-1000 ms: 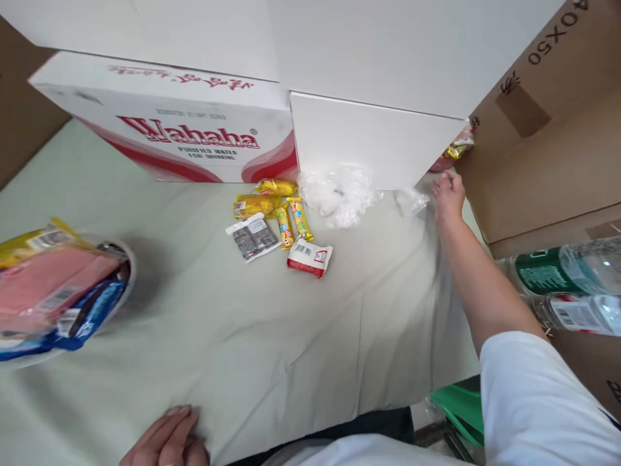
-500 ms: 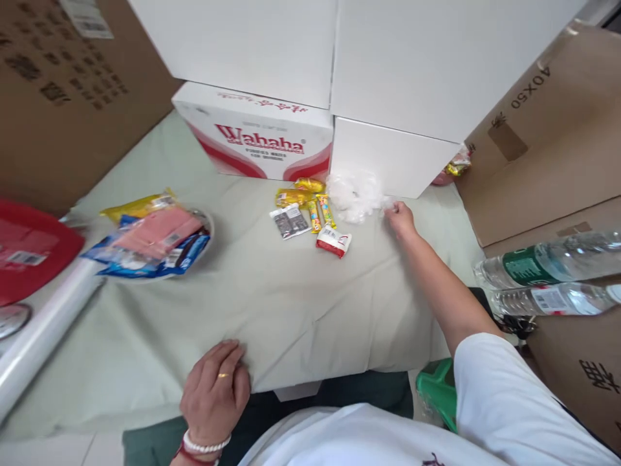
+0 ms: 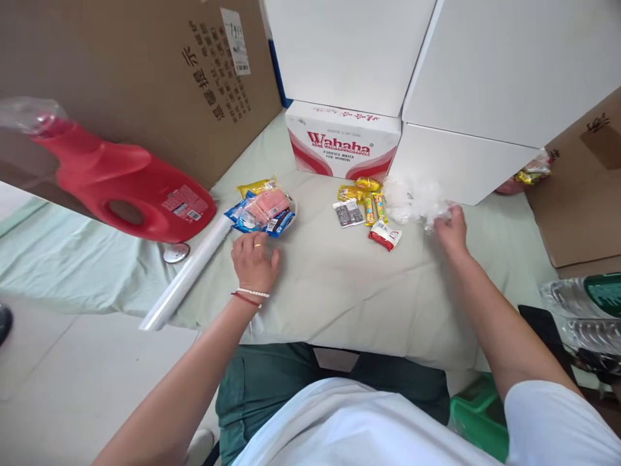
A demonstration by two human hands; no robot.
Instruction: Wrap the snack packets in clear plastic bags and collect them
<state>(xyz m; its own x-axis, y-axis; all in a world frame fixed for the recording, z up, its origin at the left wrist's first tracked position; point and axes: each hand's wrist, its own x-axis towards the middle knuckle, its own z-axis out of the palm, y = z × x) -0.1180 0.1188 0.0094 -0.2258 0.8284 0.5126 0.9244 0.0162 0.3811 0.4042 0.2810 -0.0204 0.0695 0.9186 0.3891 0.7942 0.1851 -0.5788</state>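
My left hand [image 3: 255,262] is palm down over the cloth, its thumb apart from the fingers and nothing in it. Just beyond its fingertips is a dish [image 3: 295,212] heaped with packaged snacks, among them a pink packet [image 3: 268,205], blue packets [image 3: 237,218] and a yellow packet [image 3: 258,187]. The fingers of my right hand [image 3: 452,230] are closed on the edge of a crumpled clear plastic bag [image 3: 412,199]. Left of that bag lie a grey-black packet [image 3: 348,213], two slim yellow sticks [image 3: 374,210], gold-wrapped snacks [image 3: 354,193] and a red-and-white packet [image 3: 385,235].
A Wahaha carton [image 3: 339,145] and large white boxes [image 3: 460,162] stand at the back. On the left are a red detergent bottle [image 3: 140,181], a plastic-film roll [image 3: 189,275] and a brown carton [image 3: 169,97]. Water bottles [image 3: 596,298] lie at the right.
My view has swung left. My left hand has moved forward from the table's front edge to the dish of snacks. My right hand still holds the clear bag's edge.
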